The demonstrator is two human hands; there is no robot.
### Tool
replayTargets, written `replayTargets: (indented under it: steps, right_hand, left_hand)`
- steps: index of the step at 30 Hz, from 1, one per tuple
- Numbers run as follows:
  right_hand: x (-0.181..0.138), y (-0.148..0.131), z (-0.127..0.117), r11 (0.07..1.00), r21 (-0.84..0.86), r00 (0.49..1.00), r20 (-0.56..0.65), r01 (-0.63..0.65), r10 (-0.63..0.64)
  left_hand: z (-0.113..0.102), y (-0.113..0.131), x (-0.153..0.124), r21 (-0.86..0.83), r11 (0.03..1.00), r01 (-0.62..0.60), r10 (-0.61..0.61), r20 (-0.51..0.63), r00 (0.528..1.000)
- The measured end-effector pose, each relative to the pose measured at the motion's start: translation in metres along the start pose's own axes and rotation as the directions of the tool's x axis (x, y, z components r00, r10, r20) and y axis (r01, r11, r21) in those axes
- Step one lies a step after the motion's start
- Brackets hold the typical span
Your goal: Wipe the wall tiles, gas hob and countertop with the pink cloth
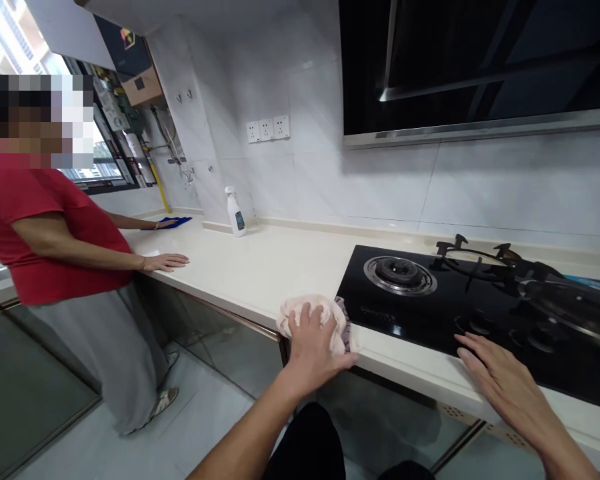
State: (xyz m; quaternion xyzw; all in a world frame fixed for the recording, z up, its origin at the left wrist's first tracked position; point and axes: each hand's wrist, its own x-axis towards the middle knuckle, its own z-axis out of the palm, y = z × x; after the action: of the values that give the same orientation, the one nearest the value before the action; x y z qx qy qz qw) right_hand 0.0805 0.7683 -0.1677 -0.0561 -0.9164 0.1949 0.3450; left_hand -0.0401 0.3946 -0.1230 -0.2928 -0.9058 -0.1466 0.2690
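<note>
My left hand (313, 340) presses on a bunched pale pink cloth (291, 308), its fingers curled over the top. A darker patterned part of the cloth sticks out on the right side. The cloth lies on the white countertop (260, 267), against the front left corner of the black gas cooktop (325, 320). At the cooktop's front edge, near the knobs (475, 323), my right hand (505, 373) rests with its fingers stretched out and holds nothing.
A white spray bottle (235, 213) stands by the wall. To the left, a person in a red shirt (75, 233) leans on the counter, one hand on a blue cloth (177, 221). A pan support (473, 260) sits on the cooktop under a black range hood (480, 67).
</note>
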Motion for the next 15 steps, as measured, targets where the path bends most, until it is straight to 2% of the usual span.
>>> replayTargets:
  steps: [4,10,13,15]
  right_hand:
    - [0.000,0.002,0.000,0.999,-0.042,1.000,0.009,0.006,-0.005]
    - [0.001,0.011,0.006,0.999,-0.043,1.000,0.015,0.007,-0.006]
    - [0.003,0.012,0.007,0.998,-0.055,1.000,0.016,0.002,-0.001]
    - [0.004,0.011,0.007,0.997,-0.073,1.000,0.019,0.006,-0.005]
  left_hand:
    - [0.010,0.029,-0.003,-0.042,0.996,-0.083,0.085,0.058,0.995]
    - [0.013,0.069,0.000,-0.009,0.978,-0.209,0.209,0.116,0.971]
    - [0.013,0.085,-0.003,-0.049,0.929,-0.368,0.371,0.074,0.926]
    - [0.013,0.090,-0.004,-0.134,0.879,-0.457,0.466,0.040,0.884]
